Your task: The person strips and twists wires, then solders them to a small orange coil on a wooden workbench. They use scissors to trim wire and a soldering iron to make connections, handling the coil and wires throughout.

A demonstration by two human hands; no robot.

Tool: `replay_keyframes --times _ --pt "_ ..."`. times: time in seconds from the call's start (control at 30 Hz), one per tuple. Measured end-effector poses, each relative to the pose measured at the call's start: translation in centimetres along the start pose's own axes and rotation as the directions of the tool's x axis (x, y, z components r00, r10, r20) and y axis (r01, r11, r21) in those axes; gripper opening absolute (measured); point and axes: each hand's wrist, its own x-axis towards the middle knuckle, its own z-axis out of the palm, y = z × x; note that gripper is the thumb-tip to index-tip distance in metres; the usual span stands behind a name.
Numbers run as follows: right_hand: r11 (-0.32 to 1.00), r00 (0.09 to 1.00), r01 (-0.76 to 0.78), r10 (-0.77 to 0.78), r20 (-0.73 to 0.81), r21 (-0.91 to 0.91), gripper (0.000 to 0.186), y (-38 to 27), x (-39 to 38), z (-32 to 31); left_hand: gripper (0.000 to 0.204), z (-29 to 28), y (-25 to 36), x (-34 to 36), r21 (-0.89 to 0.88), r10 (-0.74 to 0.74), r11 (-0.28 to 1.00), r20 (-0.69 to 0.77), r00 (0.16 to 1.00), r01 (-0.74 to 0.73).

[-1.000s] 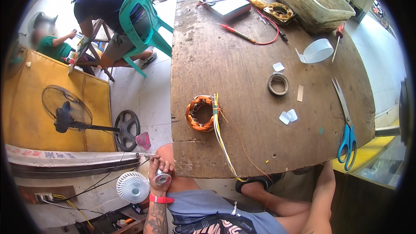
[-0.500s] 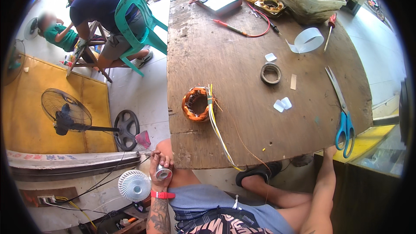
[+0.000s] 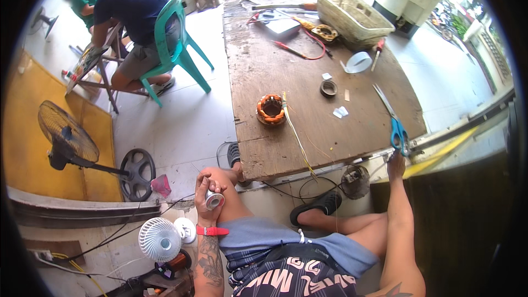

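Observation:
Beside my left knee, my left hand (image 3: 207,198) grips a small silver spool (image 3: 213,201), its fingers curled round it. My right hand (image 3: 395,162) reaches to the front edge of the wooden table (image 3: 275,159), just below blue-handled scissors (image 3: 398,135); its fingers are too obscured to make out. An orange copper winding (image 3: 270,121) lies on the tabletop, bundled white and yellow leads (image 3: 298,146) trailing over the edge. Near the middle are a dark tape roll (image 3: 328,89), small white pieces (image 3: 340,112) and a curled translucent strip (image 3: 356,64).
A plastic tray (image 3: 363,22), probe leads (image 3: 291,47) and a screwdriver (image 3: 377,54) occupy the table's back. Two people (image 3: 129,16) work at left by a green chair (image 3: 175,38). A standing fan (image 3: 65,132), small white fan (image 3: 159,239) and cables (image 3: 278,192) surround me.
My view has tilted up, showing more beyond the table, and my left shoe has come into sight. The person in green now leans nearer the one in blue. The spool stays in my left hand.

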Motion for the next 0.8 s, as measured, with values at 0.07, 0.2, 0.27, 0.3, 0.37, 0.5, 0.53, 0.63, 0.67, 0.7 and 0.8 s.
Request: replay_keyframes --times 0.07,0.2,0.27,0.3,0.37,0.5,0.53,0.63,0.67,0.7,0.8 --pt "0.991 0.999 -0.046 0.047 0.003 -0.123 0.039 -0.8 -0.3 -2.9 0.022 -0.1 0.0 0.3 -0.051 -0.023 0.998 0.043 0.999 0.025" --pt "0.995 0.975 -0.098 0.103 -0.199 0.034 0.045 -2.9 -1.7 -10.8 0.022 -0.3 0.1 0.4 -0.123 0.000 0.992 0.075 0.997 0.010" --pt "0.992 0.940 -0.062 0.095 -0.327 0.111 0.044 -4.6 -2.8 -15.2 0.022 -0.2 0.3 0.3 -0.107 -0.016 0.994 0.044 0.999 0.021" --pt "0.987 0.912 -0.016 0.080 -0.403 0.158 0.045 -5.5 -3.6 -17.2 0.022 0.1 0.6 0.2 -0.118 -0.008 0.993 0.068 0.998 0.016" --pt "0.991 0.866 0.043 0.024 -0.500 0.123 0.046 -6.9 -5.0 -21.5 0.022 1.0 1.4 0.0 -0.029 -0.038 0.999 -0.005 0.999 0.038" --pt "0.956 0.655 0.272 -0.103 -0.748 0.107 0.038 -9.4 -7.5 -29.5 0.022 5.1 4.0 1.0 0.085 -0.090 0.992 -0.007 0.996 0.091" --pt "0.940 0.623 0.321 -0.119 -0.773 0.114 0.038 -10.2 -8.0 -31.5 0.022 6.5 4.7 1.4 0.077 -0.097 0.993 0.035 0.995 0.094" --pt "0.867 0.527 0.463 -0.101 -0.844 0.185 0.039 -13.4 -8.3 -37.0 0.024 11.9 5.9 4.9 0.627 0.108 0.699 0.383 0.917 -0.344" --pt "0.829 0.513 0.509 -0.075 -0.855 0.233 0.040 -14.6 -8.2 -38.6 0.026 13.7 5.8 6.3 0.693 0.177 0.188 0.673 0.718 -0.696" --pt "0.778 0.496 0.565 -0.055 -0.867 0.274 0.042 -15.8 -8.3 -39.9 0.027 15.4 5.4 7.9 0.704 0.091 0.533 0.503 0.859 -0.469" --pt "0.481 0.542 0.746 -0.037 -0.840 0.460 0.048 -18.8 -7.7 -42.5 0.029 19.1 3.6 12.0 0.477 -0.236 0.872 0.219 0.947 0.108"
